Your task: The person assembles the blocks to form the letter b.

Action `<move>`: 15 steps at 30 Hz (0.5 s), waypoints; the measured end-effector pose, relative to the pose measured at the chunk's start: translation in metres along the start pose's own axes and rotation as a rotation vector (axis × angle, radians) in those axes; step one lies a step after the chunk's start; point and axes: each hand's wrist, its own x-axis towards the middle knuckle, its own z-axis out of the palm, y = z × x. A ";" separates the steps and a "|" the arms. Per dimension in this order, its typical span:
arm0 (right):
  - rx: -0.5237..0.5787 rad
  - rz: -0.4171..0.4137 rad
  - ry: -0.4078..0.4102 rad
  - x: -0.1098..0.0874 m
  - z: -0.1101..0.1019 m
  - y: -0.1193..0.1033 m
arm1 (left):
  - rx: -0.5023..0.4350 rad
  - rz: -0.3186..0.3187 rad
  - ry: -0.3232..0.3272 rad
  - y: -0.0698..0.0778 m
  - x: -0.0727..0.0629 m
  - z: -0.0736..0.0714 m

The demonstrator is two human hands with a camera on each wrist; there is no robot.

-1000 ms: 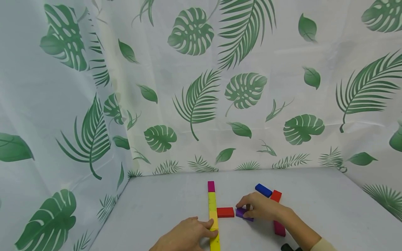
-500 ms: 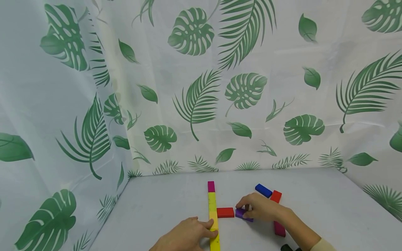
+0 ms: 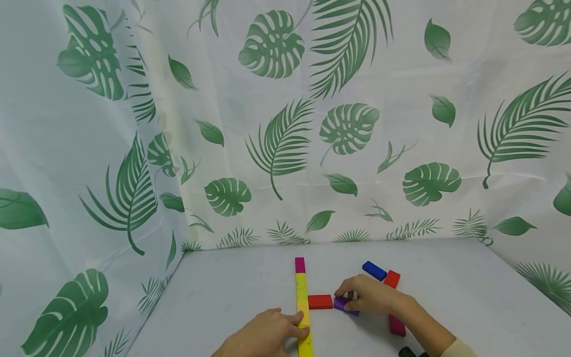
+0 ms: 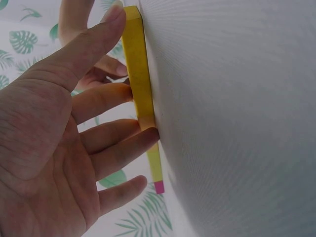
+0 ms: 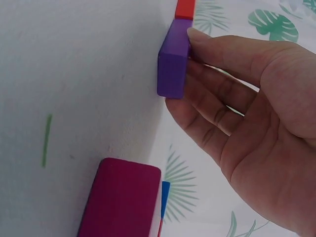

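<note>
A straight row of yellow blocks [image 3: 302, 287], tipped at its far end by a magenta block [image 3: 300, 265], runs away from me on the white table. My left hand [image 3: 263, 332] rests against its near part; the left wrist view shows the thumb and fairly straight fingers touching the yellow side [image 4: 137, 69]. Sticking out to the right from the row is a red block [image 3: 319, 302]. Just right of that, my right hand [image 3: 373, 296] pinches a purple block [image 5: 172, 74] between thumb and fingers. The purple block lies slightly slanted, its left end very close to the red one.
Beyond the right hand lie a blue block [image 3: 373, 270] and another red block [image 3: 392, 278]. Partly behind the right forearm is a dark magenta block [image 3: 397, 326]. A black object [image 3: 407, 352] shows at the bottom edge. A leaf-patterned curtain [image 3: 348, 129] stands behind the table.
The purple block in my right hand has slid very slightly left, narrowing the gap to the red block. My left hand has stayed in place.
</note>
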 end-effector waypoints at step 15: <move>0.007 -0.003 -0.007 -0.001 0.001 -0.001 | 0.013 0.003 0.009 0.001 0.000 0.000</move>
